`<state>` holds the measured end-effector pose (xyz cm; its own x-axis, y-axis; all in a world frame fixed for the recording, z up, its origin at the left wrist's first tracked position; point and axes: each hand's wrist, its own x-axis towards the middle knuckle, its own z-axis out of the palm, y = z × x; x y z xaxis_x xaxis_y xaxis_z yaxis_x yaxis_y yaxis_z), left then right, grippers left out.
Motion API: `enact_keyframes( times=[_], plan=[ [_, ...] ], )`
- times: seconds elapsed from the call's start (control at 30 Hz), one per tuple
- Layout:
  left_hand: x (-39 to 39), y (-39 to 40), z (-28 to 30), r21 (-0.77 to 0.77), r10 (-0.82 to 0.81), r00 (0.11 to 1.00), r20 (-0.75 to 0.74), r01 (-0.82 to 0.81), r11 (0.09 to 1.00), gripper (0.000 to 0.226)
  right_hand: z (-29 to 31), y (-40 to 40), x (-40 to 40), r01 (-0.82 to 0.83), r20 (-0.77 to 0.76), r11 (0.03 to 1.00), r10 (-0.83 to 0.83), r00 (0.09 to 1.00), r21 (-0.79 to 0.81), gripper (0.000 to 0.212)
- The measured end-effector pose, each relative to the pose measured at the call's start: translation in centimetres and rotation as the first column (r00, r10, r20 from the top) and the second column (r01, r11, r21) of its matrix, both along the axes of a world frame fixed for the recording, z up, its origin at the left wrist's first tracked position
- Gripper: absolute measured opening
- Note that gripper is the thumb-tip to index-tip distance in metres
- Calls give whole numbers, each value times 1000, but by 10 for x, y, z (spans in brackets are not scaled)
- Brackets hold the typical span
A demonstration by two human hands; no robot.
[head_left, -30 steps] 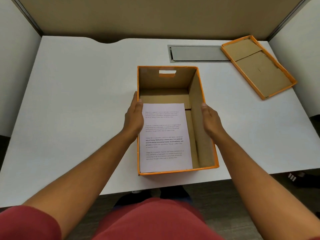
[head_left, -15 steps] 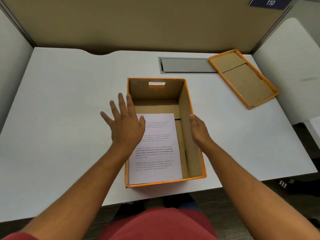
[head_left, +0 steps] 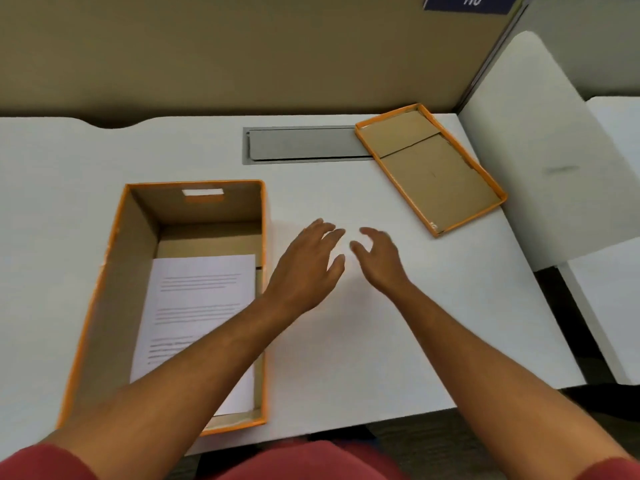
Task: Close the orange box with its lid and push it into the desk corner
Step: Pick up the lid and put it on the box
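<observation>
Your left hand (head_left: 304, 268) and right hand (head_left: 379, 259) left orange box (head_left: 114, 271), now splayed wide, empty, reaching for lid (head_left: 429, 168) at 2 o'clock; box unclosed.

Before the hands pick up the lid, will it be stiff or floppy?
The lid is probably light and fairly stiff: it looks like thin cardboard with a low orange rim. Its bottom shows a seam, so it may flex slightly there. Lying flat, it is unlikely to tip.

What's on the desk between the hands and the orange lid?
Nothing. In the head view, only bare white desk separates the left hand and right hand from the lid.
</observation>
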<state>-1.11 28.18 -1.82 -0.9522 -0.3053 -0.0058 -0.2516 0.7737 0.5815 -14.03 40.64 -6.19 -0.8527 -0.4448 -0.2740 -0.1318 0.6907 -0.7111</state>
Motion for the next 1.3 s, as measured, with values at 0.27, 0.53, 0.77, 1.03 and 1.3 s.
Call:
enact_keyframes(
  times=[0.27,0.53,0.77,1.03,1.3],
  plan=[
    [-72,39,-49,219,158,953,258,-217,951,50,-36,75,-142,-86,-183,810,233,955,580,72],
    [-105,47,-82,277,247,908,339,-347,896,47,-57,86,-90,-183,-239,758,411,880,626,80],
    [-151,50,-95,267,297,906,302,-380,886,55,-47,89,-15,-359,-169,775,505,846,520,69],
    [-214,29,-86,217,300,906,299,-371,903,70,-32,104,-189,68,-393,912,106,913,404,74],
    [-204,31,-102,223,172,913,371,-267,938,88,-68,127,-218,98,-136,920,-50,989,380,118]
  ],
)
